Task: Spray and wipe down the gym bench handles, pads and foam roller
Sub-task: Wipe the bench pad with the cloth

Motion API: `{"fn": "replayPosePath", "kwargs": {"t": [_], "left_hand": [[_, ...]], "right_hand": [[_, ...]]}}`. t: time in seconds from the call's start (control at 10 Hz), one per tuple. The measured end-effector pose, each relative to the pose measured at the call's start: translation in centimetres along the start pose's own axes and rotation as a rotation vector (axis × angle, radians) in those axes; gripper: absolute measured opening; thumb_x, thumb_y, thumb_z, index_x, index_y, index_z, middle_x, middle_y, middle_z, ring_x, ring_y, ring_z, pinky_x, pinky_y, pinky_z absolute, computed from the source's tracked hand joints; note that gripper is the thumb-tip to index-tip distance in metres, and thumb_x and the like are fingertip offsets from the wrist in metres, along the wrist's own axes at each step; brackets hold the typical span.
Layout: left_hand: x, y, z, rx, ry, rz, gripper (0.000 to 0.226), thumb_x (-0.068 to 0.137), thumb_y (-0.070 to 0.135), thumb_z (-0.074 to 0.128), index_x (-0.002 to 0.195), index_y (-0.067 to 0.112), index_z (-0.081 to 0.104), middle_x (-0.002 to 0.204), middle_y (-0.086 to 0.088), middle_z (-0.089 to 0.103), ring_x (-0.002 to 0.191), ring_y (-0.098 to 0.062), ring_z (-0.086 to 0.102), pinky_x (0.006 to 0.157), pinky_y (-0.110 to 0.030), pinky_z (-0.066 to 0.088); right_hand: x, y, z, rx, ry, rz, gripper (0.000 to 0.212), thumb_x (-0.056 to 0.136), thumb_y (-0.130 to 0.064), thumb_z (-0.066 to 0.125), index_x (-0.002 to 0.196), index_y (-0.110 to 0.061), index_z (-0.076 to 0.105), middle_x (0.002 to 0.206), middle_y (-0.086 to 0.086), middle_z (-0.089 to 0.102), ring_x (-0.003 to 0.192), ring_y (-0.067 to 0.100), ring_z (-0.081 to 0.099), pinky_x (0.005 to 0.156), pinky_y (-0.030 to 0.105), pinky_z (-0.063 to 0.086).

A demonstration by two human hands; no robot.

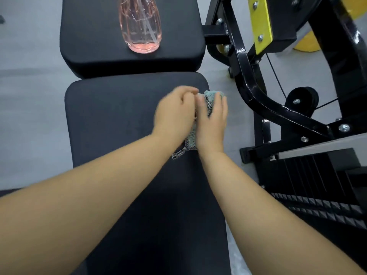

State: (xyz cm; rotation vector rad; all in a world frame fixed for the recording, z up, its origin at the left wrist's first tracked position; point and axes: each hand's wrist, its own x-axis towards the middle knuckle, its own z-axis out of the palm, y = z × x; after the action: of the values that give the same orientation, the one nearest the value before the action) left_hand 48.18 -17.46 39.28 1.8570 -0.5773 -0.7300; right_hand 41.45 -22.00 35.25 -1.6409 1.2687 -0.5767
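Both hands — left hand, right hand — close their fingers around a bunched teal-and-grey microfibre cloth at the long black bench pad's two-o'clock corner; pink translucent spray bottle stands at twelve on the seat pad. Wiping appears underway — next, sweeping strokes down the pad.

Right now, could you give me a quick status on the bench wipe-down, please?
Left hand and right hand both on cloth, long pad. Spray bottle parked on far pad. Nothing blocking.

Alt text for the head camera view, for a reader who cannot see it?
Both hands, left hand and right hand, bunch a teal cloth on the long black bench pad. A pink spray bottle stands on the farther pad, with a black machine frame at right.
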Motion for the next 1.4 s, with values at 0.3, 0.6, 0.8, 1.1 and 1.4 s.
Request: {"fn": "replayPosePath", "kwargs": {"t": [0.3, 0.6, 0.8, 1.1, 1.4], "left_hand": [[-0.6, -3.3, -2.0, 1.258, -0.169, 0.205, 0.081, 0.088, 0.058, 0.046, 0.149, 0.021, 0.008, 0.156, -0.009, 0.004, 0.143, -0.031, 0.005, 0.114, -0.040, 0.017], [0.2, -3.4, -1.7, 1.340, -0.211, 0.196, 0.082, 0.090, 0.059, 0.042, 0.150, 0.019, 0.003, 0.156, -0.012, -0.002, 0.142, -0.035, 0.003, 0.115, -0.043, 0.015], [0.1, -3.9, -1.5, 1.332, -0.211, 0.211, 0.081, 0.091, 0.059, 0.038, 0.149, 0.018, -0.001, 0.156, -0.013, -0.005, 0.143, -0.036, 0.000, 0.115, -0.044, 0.012], [0.1, -5.0, -1.9, 1.386, -0.229, 0.297, 0.075, 0.096, 0.057, 0.020, 0.148, 0.016, -0.013, 0.155, -0.017, -0.014, 0.142, -0.041, -0.008, 0.115, -0.049, 0.003], [0.1, -5.1, -1.8, 1.384, -0.209, 0.301, 0.074, 0.095, 0.057, 0.020, 0.148, 0.015, -0.012, 0.156, -0.016, -0.012, 0.142, -0.040, -0.007, 0.116, -0.049, 0.004]], "right_hand": [[0.9, 3.9, -1.2, -0.269, 0.046, -0.057, 0.030, 0.099, -0.022, 0.041, 0.121, -0.011, 0.057, 0.121, 0.005, 0.058, 0.112, 0.020, 0.052, 0.094, 0.029, 0.039], [6.9, -2.1, 0.6, -0.165, -0.081, 0.148, 0.055, 0.095, -0.053, 0.035, 0.137, -0.018, 0.042, 0.134, 0.001, 0.052, 0.123, 0.021, 0.046, 0.096, 0.033, 0.035], [5.9, 1.6, 0.0, -0.198, -0.039, 0.130, 0.042, 0.098, -0.043, 0.031, 0.094, -0.009, 0.055, 0.091, 0.003, 0.059, 0.095, 0.025, 0.056, 0.089, 0.044, 0.045], [5.2, 1.6, -1.1, -0.219, -0.071, 0.187, 0.044, 0.100, -0.035, 0.028, 0.100, -0.003, 0.059, 0.105, 0.012, 0.063, 0.095, 0.028, 0.055, 0.084, 0.036, 0.043], [5.9, 1.3, 0.3, -0.290, 0.008, 0.123, 0.049, 0.100, -0.044, 0.024, 0.100, -0.008, 0.058, 0.094, 0.003, 0.059, 0.094, 0.024, 0.055, 0.082, 0.037, 0.042]]}}
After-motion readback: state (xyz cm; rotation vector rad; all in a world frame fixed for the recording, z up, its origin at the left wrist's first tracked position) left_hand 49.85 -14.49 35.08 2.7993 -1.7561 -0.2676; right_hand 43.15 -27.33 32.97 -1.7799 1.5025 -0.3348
